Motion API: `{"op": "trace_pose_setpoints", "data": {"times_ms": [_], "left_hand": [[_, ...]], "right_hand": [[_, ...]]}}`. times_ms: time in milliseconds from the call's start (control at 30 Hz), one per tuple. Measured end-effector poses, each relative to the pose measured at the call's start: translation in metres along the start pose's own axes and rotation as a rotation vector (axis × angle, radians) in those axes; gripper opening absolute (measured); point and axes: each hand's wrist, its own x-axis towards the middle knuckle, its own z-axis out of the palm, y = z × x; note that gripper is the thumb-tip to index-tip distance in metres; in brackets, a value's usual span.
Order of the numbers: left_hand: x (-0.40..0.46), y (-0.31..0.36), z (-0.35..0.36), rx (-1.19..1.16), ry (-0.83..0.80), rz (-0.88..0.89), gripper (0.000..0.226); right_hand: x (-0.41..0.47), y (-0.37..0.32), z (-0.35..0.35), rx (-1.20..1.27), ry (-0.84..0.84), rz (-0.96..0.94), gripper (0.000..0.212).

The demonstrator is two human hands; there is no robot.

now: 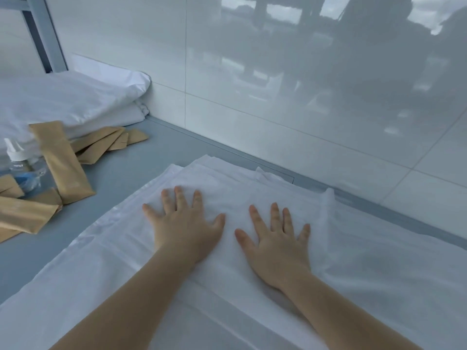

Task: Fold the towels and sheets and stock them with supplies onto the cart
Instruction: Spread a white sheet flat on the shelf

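Observation:
A white sheet (366, 261) lies spread in folded layers across the grey table (156, 152). My left hand (184, 223) presses flat on it with fingers straight and spread. My right hand (275, 241) lies flat beside it, a little to the right, fingers also spread on the cloth. Neither hand holds anything. At the far left sits a stack of folded white linen (68, 102). In front of it lie several tan paper supply packets (59, 157) and a small clear bottle (21, 165) with a white cap.
A glossy white tiled wall (303, 84) runs directly behind the table's back edge. A grey metal frame post (43, 31) stands at the upper left. Bare grey table surface shows between the packets and the sheet.

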Motion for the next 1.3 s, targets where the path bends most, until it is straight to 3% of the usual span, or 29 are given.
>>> {"op": "trace_pose_setpoints", "data": {"times_ms": [100, 233, 433, 567, 633, 733, 833, 933, 1067, 1200, 1300], "left_hand": [[-0.010, -0.004, -0.005, -0.053, 0.108, -0.001, 0.070], [-0.013, -0.003, -0.004, -0.051, 0.103, 0.008, 0.069], [-0.012, -0.002, -0.002, -0.033, 0.093, 0.014, 0.071], [-0.014, -0.003, -0.004, -0.042, 0.107, 0.013, 0.071], [-0.015, -0.002, -0.005, -0.043, 0.112, 0.010, 0.071], [-0.016, -0.003, -0.006, -0.047, 0.114, 0.007, 0.070], [-0.017, -0.003, -0.007, -0.052, 0.116, 0.004, 0.070], [-0.017, -0.002, -0.008, -0.059, 0.109, 0.004, 0.067], [-0.018, -0.002, -0.009, -0.057, 0.110, 0.008, 0.065], [-0.020, -0.002, -0.010, -0.072, 0.122, 0.007, 0.062], [-0.019, -0.002, -0.010, -0.092, 0.131, 0.004, 0.062]], "right_hand": [[0.024, 0.005, -0.010, 0.044, 0.082, -0.005, 0.065], [0.096, 0.038, -0.038, 0.101, 0.263, -0.044, 0.045], [0.150, 0.067, -0.055, 0.047, 0.117, 0.027, 0.038], [0.161, 0.070, -0.059, 0.162, 0.009, -0.026, 0.019], [0.166, 0.068, -0.062, 0.155, 0.064, -0.081, 0.007], [0.172, 0.063, -0.065, 0.144, 0.208, -0.089, 0.014], [0.170, 0.060, -0.059, 0.093, 0.230, -0.083, 0.007], [0.163, 0.062, -0.055, 0.143, 0.268, -0.121, 0.018], [0.152, 0.055, -0.055, 0.336, 0.093, -0.138, 0.026], [0.149, 0.048, -0.070, 0.199, -0.051, -0.156, 0.033], [0.145, 0.044, -0.078, 0.228, -0.071, -0.187, 0.029]]}}
